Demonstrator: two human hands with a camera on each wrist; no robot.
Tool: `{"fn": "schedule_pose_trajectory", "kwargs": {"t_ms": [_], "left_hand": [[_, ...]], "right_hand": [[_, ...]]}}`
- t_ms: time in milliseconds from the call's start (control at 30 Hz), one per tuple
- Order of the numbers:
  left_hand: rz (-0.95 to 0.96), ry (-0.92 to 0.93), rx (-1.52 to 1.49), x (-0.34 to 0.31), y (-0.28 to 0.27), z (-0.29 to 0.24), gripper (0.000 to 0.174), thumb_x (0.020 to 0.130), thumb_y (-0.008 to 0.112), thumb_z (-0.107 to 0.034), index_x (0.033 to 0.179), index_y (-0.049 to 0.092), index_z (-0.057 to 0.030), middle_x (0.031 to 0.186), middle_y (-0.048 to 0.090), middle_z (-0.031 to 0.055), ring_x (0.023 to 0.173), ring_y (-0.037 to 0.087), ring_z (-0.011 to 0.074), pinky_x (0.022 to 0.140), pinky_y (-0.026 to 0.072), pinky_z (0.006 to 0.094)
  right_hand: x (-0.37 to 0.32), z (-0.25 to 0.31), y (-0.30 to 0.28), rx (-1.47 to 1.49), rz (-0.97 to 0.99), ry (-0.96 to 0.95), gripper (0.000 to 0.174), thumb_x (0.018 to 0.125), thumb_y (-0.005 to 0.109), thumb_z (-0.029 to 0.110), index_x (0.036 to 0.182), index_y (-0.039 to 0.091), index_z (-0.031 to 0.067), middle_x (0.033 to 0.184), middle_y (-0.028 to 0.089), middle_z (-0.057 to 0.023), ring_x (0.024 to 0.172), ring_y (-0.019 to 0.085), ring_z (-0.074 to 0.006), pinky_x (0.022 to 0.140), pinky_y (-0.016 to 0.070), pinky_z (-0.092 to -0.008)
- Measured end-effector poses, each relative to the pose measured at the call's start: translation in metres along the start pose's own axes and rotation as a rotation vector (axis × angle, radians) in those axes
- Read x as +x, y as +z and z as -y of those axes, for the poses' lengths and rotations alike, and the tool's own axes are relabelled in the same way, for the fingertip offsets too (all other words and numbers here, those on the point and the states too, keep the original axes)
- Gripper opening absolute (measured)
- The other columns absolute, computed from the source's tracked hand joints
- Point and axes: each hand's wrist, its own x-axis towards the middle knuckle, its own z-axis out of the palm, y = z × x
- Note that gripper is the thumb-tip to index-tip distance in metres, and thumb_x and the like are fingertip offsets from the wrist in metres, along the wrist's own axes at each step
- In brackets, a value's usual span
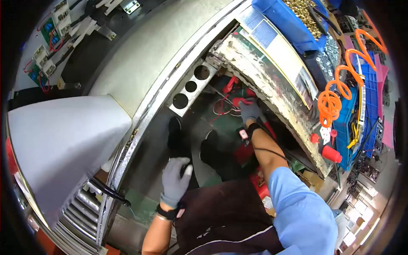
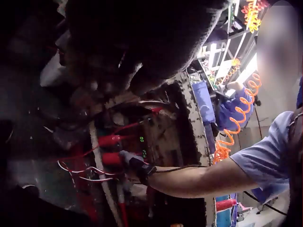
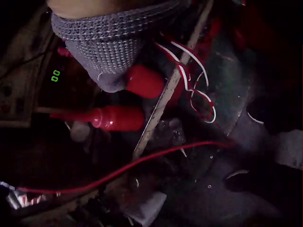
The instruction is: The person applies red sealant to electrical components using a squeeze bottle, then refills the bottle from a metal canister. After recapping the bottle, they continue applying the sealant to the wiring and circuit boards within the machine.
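My right hand point(image 1: 250, 111), in a grey knit glove, reaches under the worn bench top. Its gloved fingers point(image 3: 111, 84) grip a red bottle point(image 3: 146, 81), of which only one rounded end shows. Beside it lies a second red bottle point(image 3: 120, 118) with a tapered nozzle. A looped red-and-white cord point(image 3: 203, 101) hangs close by, and a red cable point(image 3: 142, 161) runs past below. My left hand point(image 1: 175, 178), also gloved, hangs over my lap with fingers loosely bent and nothing in it. Its dark outline point(image 2: 142, 42) fills the top of the left wrist view.
A metal strip with round holes point(image 1: 187, 94) spans the gap beside the bench top point(image 1: 263, 80). Above are a blue bin point(image 1: 276, 17) of brass parts, an orange coiled hose point(image 1: 331, 106) and another red bottle point(image 1: 331, 154). A pale machine panel point(image 1: 68, 140) stands at left.
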Motion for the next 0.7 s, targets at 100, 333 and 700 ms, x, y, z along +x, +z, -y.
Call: {"fn": "schedule_pose_trajectory", "kwargs": {"t_ms": [100, 333, 700], "left_hand": [[-0.002, 0.215, 0.198, 0.028, 0.018, -0.014, 0.047, 0.072, 0.072, -0.017, 0.113, 0.055, -0.0026, 0.108, 0.058, 0.0159, 0.103, 0.055, 0.0337, 0.088, 0.0429, 0.0427], [0.184, 0.156, 0.419, 0.052, 0.036, -0.090, 0.052, 0.064, 0.076, -0.024, 0.109, 0.055, -0.0077, 0.102, 0.061, 0.0143, 0.095, 0.061, 0.0301, 0.074, 0.0500, 0.0408], [0.499, 0.268, -0.451, 0.036, -0.011, -0.159, 0.039, 0.067, 0.072, -0.020, 0.099, 0.059, -0.0008, 0.081, 0.066, 0.0098, 0.065, 0.065, 0.0219, 0.061, 0.0507, 0.0344]], "right_hand": [[-0.057, 0.025, -0.054, 0.270, 0.204, -0.222, 0.026, 0.071, 0.076, 0.024, 0.085, 0.063, 0.0060, 0.081, 0.065, -0.0108, 0.077, 0.063, -0.0229, 0.071, 0.0495, -0.0352], [-0.171, 0.083, -0.167, 0.917, 0.647, -0.174, 0.019, 0.077, 0.070, 0.016, 0.087, 0.062, 0.0021, 0.082, 0.061, -0.0014, 0.076, 0.056, -0.0101, 0.069, 0.0460, -0.0271], [-0.195, 0.141, -0.266, 0.692, 0.533, -0.616, 0.037, 0.075, 0.074, 0.032, 0.076, 0.053, 0.0013, 0.069, 0.058, -0.0080, 0.065, 0.056, -0.0143, 0.061, 0.0465, -0.0308]]}}
